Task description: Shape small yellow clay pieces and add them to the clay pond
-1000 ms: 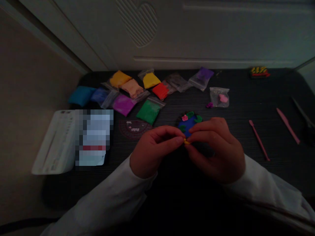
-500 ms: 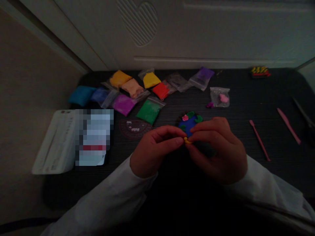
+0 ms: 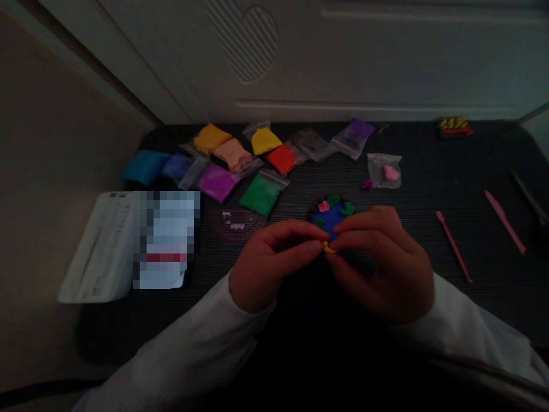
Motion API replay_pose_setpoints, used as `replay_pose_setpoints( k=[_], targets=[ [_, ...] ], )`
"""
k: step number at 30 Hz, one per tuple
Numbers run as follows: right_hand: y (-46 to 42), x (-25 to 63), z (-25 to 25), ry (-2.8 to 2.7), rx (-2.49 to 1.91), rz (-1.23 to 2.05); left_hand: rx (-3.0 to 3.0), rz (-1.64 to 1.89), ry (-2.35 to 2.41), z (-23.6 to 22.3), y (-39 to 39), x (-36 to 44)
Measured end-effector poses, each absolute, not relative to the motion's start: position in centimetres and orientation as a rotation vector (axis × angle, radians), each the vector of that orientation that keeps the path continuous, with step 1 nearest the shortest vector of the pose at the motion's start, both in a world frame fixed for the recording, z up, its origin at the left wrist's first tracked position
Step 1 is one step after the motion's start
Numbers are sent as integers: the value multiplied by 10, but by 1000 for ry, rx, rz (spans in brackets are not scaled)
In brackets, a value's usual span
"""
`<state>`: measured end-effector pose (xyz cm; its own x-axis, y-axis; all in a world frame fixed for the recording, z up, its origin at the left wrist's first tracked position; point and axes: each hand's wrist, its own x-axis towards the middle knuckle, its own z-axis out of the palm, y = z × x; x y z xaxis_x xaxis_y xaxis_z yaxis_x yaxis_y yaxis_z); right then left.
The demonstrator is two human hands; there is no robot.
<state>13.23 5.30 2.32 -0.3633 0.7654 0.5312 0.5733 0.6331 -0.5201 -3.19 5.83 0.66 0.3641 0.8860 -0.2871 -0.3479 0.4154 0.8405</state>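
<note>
Between my hands is a small piece of yellow clay, curved in shape. My left hand has its thumb and forefinger closed at the clay's left end. From the other side my right hand pinches it with thumb and fingers. Just beyond the fingertips lies a round blue clay disc with a dark rim, partly hidden by my hands. A pink clay flower and several green leaf shapes sit on the disc.
Bags of coloured clay, including a green one, lie across the back left. A clear protractor, a phone and a white paper are at left. Two pink tools and scissors lie at right. A panel stands behind.
Both hands keep their pinch on the yellow clay, with barely any shift of the fingers. The whole view has moved slightly, and the things on the table stay put.
</note>
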Motion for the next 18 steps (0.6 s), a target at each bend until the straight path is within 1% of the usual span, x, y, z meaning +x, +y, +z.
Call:
replay_pose_setpoints(
  k=[18],
  targets=[
    [54, 132, 23, -2078, -1023, 303, 741, 861, 834, 10, 58, -32]
  ],
)
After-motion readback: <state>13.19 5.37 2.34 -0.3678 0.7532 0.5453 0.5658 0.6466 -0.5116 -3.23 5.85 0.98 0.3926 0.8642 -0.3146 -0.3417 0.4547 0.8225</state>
